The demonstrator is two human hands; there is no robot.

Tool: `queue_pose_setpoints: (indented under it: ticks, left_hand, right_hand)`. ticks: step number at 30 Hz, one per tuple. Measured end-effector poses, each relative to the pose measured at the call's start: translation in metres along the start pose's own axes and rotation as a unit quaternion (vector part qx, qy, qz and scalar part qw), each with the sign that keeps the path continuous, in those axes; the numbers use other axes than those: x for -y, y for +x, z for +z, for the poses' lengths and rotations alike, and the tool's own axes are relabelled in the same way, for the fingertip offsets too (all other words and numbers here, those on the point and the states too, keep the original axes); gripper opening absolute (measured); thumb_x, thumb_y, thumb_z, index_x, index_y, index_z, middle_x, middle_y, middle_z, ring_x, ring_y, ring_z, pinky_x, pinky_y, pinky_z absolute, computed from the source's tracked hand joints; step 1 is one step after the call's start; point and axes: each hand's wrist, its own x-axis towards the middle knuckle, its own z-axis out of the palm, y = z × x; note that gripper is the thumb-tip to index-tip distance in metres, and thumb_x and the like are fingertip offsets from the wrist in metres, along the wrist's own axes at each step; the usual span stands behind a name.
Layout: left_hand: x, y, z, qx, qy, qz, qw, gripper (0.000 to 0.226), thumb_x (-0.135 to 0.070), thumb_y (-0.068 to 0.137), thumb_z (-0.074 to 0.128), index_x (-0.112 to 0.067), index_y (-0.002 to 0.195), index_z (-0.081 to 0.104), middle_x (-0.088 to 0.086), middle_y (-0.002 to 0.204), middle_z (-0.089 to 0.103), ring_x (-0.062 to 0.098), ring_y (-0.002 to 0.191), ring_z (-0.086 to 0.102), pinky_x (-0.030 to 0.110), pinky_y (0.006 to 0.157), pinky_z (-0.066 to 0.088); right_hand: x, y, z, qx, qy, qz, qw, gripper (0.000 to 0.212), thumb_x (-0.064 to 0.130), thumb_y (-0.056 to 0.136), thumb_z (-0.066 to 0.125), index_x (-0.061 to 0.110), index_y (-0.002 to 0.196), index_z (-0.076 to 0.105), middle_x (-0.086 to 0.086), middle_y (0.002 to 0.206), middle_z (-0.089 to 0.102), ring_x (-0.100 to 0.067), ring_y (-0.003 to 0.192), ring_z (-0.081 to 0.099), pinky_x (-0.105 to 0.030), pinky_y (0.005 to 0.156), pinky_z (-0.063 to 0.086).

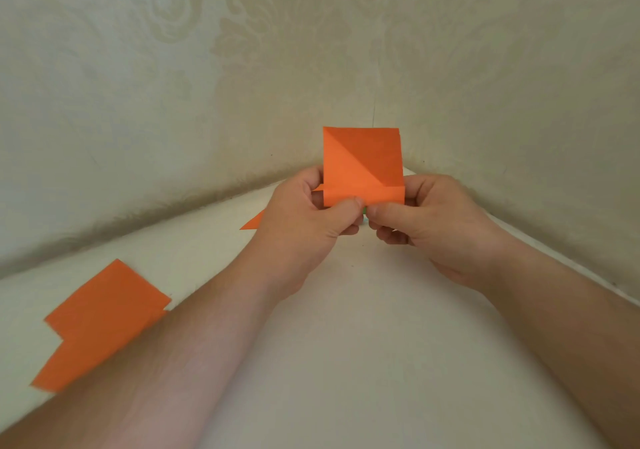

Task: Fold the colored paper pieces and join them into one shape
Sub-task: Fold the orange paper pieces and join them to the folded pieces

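An orange paper piece (360,161) stands upright in the air above the white table (346,344). It shows a diagonal crease and a narrow strip folded up along its bottom edge. My left hand (304,230) pinches that strip from the left with thumb on top. My right hand (429,227) pinches it from the right, thumb tips nearly meeting. A sliver of green paper (365,210) peeks out between my thumbs. Another orange paper point (254,222) sticks out left of my left hand.
Two overlapping orange paper sheets (100,320) lie flat at the left of the table, partly under my left forearm. Patterned beige walls (311,67) meet in a corner just behind the table's far edge.
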Motion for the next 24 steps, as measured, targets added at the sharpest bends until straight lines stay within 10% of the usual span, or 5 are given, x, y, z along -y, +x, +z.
queue_pose_setpoints:
  ticks: [18,24]
  left_hand:
    - [0.004,0.003,-0.01,0.021,0.094,-0.04,0.995,0.015,-0.012,0.091,0.069,-0.007,0.077,0.068,0.004,0.066,0.066,0.016,0.064,0.06,0.039,0.074,0.052]
    - [0.003,0.005,-0.013,0.009,0.096,-0.039,0.995,0.019,-0.011,0.093,0.068,-0.007,0.074,0.067,0.003,0.063,0.065,0.014,0.061,0.059,0.03,0.068,0.054]
  right_hand:
    - [0.003,0.001,-0.006,-0.005,-0.049,-0.004,0.999,0.019,0.009,0.085,0.074,-0.009,0.091,0.068,-0.007,0.067,0.068,-0.017,0.064,0.063,-0.038,0.073,0.052]
    - [0.007,-0.001,-0.007,0.001,-0.035,0.016,0.999,0.018,0.011,0.088,0.076,0.011,0.073,0.066,-0.006,0.068,0.068,-0.017,0.063,0.062,-0.036,0.071,0.052]
